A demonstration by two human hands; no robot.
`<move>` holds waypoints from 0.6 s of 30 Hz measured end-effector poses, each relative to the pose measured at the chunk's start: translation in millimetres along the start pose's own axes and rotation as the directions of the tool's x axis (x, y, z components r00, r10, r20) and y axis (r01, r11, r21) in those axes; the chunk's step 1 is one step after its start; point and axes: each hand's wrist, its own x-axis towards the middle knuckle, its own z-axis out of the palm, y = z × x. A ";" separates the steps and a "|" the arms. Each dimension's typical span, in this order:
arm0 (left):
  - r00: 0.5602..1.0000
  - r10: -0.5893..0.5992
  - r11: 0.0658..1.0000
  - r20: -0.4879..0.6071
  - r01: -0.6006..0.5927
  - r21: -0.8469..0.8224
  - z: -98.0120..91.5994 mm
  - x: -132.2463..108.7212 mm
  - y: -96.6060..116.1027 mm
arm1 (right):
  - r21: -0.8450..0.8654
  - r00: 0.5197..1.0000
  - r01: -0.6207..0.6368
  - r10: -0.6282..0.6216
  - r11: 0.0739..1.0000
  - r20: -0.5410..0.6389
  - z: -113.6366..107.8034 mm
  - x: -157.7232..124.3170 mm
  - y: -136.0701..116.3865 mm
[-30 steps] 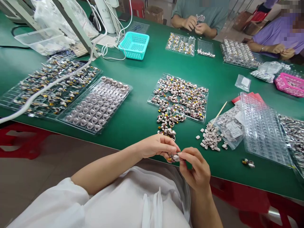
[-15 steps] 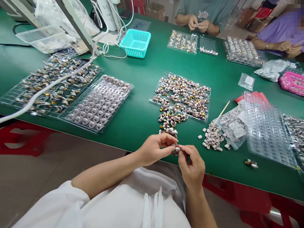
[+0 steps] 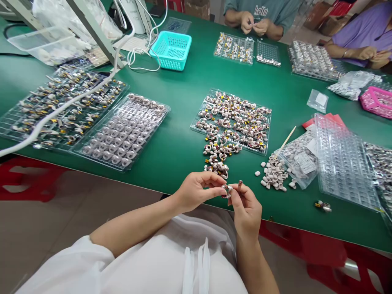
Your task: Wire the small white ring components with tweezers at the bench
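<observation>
As right hand [image 3: 248,208] grips, brown strip [image 3: 240,185] upward

The table [image 3: 174,139] is green. The small held piece [image 3: 227,190] shines silver with a bit of dark red. The pile of parts [image 3: 218,166] is pale grey with yellow bits. The loose caps [image 3: 276,174] are pinkish grey. One basket [image 3: 168,62] is bright blue-green, with rows of little holes; the other basket [image 3: 374,105] is pink. The near shirt [image 3: 147,265] is white.
</observation>
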 end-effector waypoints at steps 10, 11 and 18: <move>0.997 0.079 0.991 -0.010 -0.078 0.109 -1.0 2.0 0.2 | 0.067 0.999 -0.041 0.040 0.997 0.011 0.1 -1.2 2.0; 0.993 0.114 0.977 -0.006 -0.111 0.182 -1.4 2.2 1.9 | 0.054 0.999 -0.033 0.032 0.998 0.020 -0.1 -1.4 0.9; 0.900 0.407 0.759 0.159 -0.430 0.488 -8.5 7.7 8.3 | -0.029 0.996 0.044 -0.041 0.999 0.084 -4.9 -0.4 -1.0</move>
